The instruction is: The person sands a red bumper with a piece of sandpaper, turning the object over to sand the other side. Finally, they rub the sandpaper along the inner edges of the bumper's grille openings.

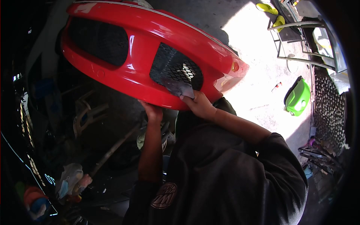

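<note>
A glossy red car bumper (140, 62) slants across the upper middle of the head view, with dark mesh in its openings. My left hand (152, 111) is at its lower edge, gripping it from below, with the fingertips partly hidden by the bumper. My right hand (203, 106) pinches a grey sheet of sandpaper (179, 88). The sheet lies over the bumper's lower rim, beside the right-hand mesh opening (176, 63). Bare patches without gloss show at the bumper's upper left end and its right tip.
Sunlit concrete floor (258, 78) stretches to the right. A green shell-shaped part (300, 98) lies there, near yellow slippers (278, 23) and a metal frame (296, 58). On the dark left side are a chair-like frame (84, 112), a long pole (112, 150) and a plastic bag (69, 179).
</note>
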Tool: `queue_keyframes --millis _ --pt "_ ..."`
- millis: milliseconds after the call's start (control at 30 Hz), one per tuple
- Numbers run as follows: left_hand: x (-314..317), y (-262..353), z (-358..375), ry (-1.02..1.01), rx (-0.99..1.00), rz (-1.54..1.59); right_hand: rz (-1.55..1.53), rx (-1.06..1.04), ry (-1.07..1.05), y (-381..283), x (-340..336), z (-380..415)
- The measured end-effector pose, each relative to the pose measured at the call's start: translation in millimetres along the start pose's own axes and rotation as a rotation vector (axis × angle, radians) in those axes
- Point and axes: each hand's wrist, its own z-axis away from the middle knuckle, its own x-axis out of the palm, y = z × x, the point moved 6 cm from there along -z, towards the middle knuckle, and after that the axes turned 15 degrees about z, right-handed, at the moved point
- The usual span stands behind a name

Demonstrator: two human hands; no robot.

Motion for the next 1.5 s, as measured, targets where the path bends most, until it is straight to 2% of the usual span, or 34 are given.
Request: queue_keyframes --millis 267,367,467,567,667,767,867,967,1067,1167,1267,1367,1500 --pt "-1 2 -3 0.008 -0.022 -0.013 0.134 -0.011 -0.058 -7 -1 -5" --pt "-6 -1 -4 0.038 -0.001 -0.004 0.245 -0.170 -0.029 -12 1 -6" --pt "-9 -4 -1 0.088 0.000 0.004 0.399 -0.244 -0.012 -6 3 -5" --pt "-9 -9 -6 0.011 -0.062 0.157 0.514 -0.535 0.088 -16 12 8" --pt "-23 -12 -17 -0.180 -0.136 0.259 0.586 -0.532 0.066 -14 15 9" --pt "-29 -9 -14 -0.003 -0.080 0.182 0.652 -0.410 0.028 -3 19 1" --pt "-14 -3 -7 -0.004 -0.045 0.120 0.587 -0.592 0.096 -19 11 10" --pt "-1 2 4 -0.038 -0.016 0.069 0.304 -0.252 0.139 -11 -8 8" --pt "16 1 11 -0.028 -0.005 0.051 0.014 -0.019 0.070 2 -13 -3" --pt "27 3 13 -0.055 0.025 0.031 0.190 -0.060 0.067 -14 -26 -4" --pt "19 2 13 -0.035 0.011 0.018 0.214 -0.070 0.099 -33 -37 -1" --pt "12 4 7 -0.031 0.014 0.020 0.179 -0.169 0.132 -26 -22 -1" --pt "17 4 10 -0.021 0.019 0.008 0.210 -0.160 0.124 -21 -10 -2"
